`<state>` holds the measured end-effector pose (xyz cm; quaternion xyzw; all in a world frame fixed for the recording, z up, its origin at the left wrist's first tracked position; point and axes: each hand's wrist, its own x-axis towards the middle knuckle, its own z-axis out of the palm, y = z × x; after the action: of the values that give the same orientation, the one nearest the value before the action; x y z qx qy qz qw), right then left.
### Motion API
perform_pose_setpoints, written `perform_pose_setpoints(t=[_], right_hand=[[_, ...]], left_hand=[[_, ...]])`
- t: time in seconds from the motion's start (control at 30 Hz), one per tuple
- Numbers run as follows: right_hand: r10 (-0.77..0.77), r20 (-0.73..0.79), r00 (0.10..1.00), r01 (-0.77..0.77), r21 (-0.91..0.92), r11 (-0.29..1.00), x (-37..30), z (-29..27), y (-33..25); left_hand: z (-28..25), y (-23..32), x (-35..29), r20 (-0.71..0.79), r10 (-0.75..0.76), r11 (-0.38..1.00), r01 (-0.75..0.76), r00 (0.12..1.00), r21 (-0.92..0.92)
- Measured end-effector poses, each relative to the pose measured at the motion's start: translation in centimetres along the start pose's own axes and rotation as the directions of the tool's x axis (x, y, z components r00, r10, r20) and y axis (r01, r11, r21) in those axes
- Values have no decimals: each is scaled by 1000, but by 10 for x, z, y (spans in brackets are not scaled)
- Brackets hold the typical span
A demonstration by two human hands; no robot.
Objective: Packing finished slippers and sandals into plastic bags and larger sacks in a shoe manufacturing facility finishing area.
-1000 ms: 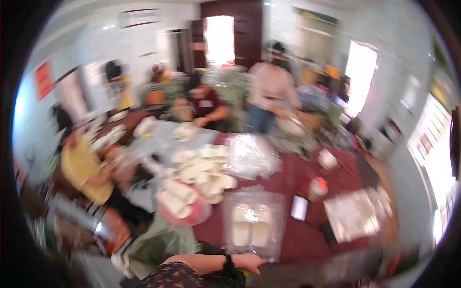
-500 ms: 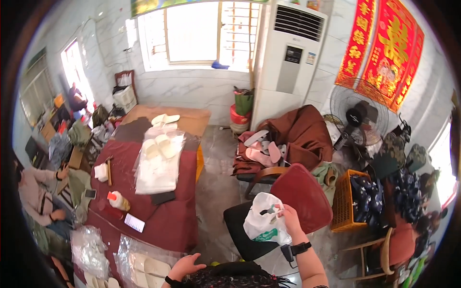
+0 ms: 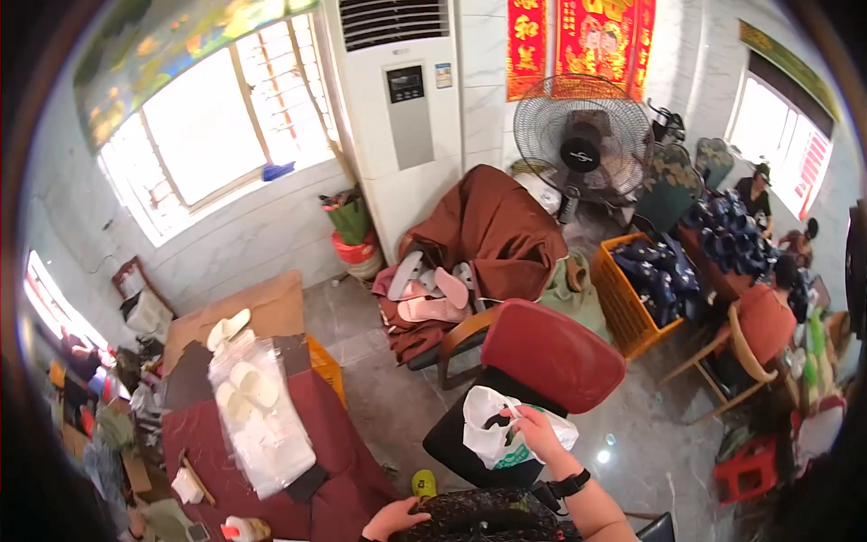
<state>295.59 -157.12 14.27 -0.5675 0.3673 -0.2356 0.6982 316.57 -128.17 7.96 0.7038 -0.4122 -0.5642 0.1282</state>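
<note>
A white plastic bag with a green print rests on the black seat of a chair with a red backrest. My right hand grips its top by the handle, and a dark gap shows beside the fingers. Lower down, my left hand hangs with fingers out and nothing in them, near the edge of the table with the maroon cloth. A patterned black item covers my front between both hands.
Pale slippers lie on clear bags on the table. Pink and grey slippers fill a cloth-covered chair ahead. To the right stand an orange crate, a large fan and a seated person. A yellow-green shoe shows on the floor.
The view has swung right and tilted, so the table sits lower left and more of the right side shows. My right hand still holds the bag at the chair; the left stays empty.
</note>
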Motion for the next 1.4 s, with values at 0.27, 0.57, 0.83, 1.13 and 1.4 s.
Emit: perform_pose_setpoints(t=[0.27,0.57,0.83,1.13,1.4], right_hand=[[-31,-152,988,47,106,993,26,48,-28],[-77,-87,993,101,322,941,88,81,-50],[-10,-208,978,97,416,904,181,101,-85],[338,-326,883,-190,410,892,280,117,-148],[7,-504,864,217,383,898,376,111,-135]], left_hand=[[-122,-57,35,-156,97,936,-37,983,349],[-212,16,121,-107,322,821,-221,941,527],[-370,97,350,-91,559,422,-188,824,887],[-446,164,681,271,700,-69,-315,661,947],[-448,180,804,546,490,-253,-489,680,835]])
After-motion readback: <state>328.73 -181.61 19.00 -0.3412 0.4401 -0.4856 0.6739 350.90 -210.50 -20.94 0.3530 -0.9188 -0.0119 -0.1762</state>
